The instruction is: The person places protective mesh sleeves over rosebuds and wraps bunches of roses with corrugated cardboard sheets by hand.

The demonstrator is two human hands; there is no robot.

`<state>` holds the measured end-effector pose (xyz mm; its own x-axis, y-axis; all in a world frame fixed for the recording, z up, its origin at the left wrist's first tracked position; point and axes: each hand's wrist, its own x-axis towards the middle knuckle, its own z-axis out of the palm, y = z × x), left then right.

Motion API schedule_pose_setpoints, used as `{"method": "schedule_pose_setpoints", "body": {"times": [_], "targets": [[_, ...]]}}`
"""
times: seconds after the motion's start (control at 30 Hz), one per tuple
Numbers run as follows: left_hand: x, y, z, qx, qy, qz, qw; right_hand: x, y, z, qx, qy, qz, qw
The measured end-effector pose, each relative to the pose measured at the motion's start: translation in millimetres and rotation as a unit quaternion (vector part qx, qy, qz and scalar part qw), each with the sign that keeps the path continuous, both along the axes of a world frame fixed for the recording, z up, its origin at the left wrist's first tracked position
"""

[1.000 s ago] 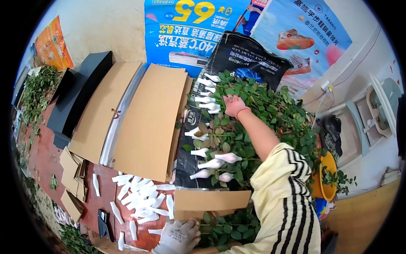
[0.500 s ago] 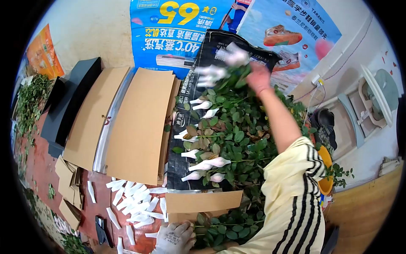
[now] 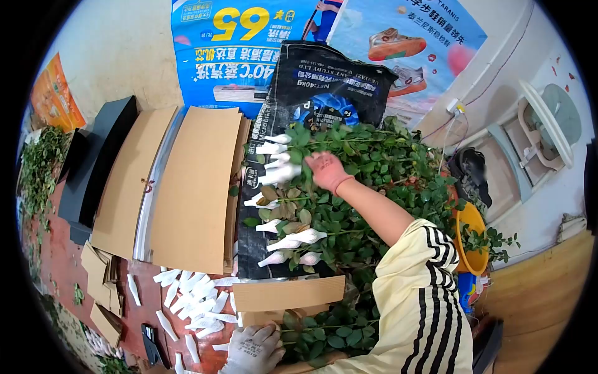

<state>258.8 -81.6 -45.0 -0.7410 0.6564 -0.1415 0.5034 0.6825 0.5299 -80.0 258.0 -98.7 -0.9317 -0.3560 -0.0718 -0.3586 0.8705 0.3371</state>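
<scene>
My right hand, in a pink glove, lies over leafy rose stems just right of some white-sleeved flower heads. Its fingers look loosely spread, their tips partly among the leaves. More flower heads in white mesh sleeves lie lower along the same pile, on a black printed sack. Near the bottom edge is my left hand, in a grey-white glove with its fingers curled. It is against a folded cardboard strip and some leafy stems; what its fingers hold is hidden.
Loose white mesh sleeves and a black stapler lie on the red table. Large cardboard sheets and a black box stand left of the sack. At the right are a yellow tub and a pale chair.
My right hand has come down and toward the left from above the sack, laying a bunch of white-sleeved flowers on the pile. My left hand has stayed nearly in place. The view has shifted slightly.
</scene>
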Motion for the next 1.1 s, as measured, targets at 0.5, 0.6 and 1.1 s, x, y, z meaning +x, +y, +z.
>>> {"method": "schedule_pose_setpoints", "body": {"times": [0.5,0.6,1.1], "targets": [[-6.1,-2.5,-2.3,0.009,-0.028,0.009,1.0,-95.9,-30.5,17.1,-0.121,0.001,-0.074,0.99],[-2.7,-5.0,-6.3,0.042,0.01,0.012,0.999,-95.9,-33.3,8.8,-0.041,-0.089,-0.079,0.992],[-4.6,-0.5,-2.3,0.016,0.045,0.005,0.999,-53.5,119.3,169.8,-0.151,0.451,-0.064,0.877]]}}
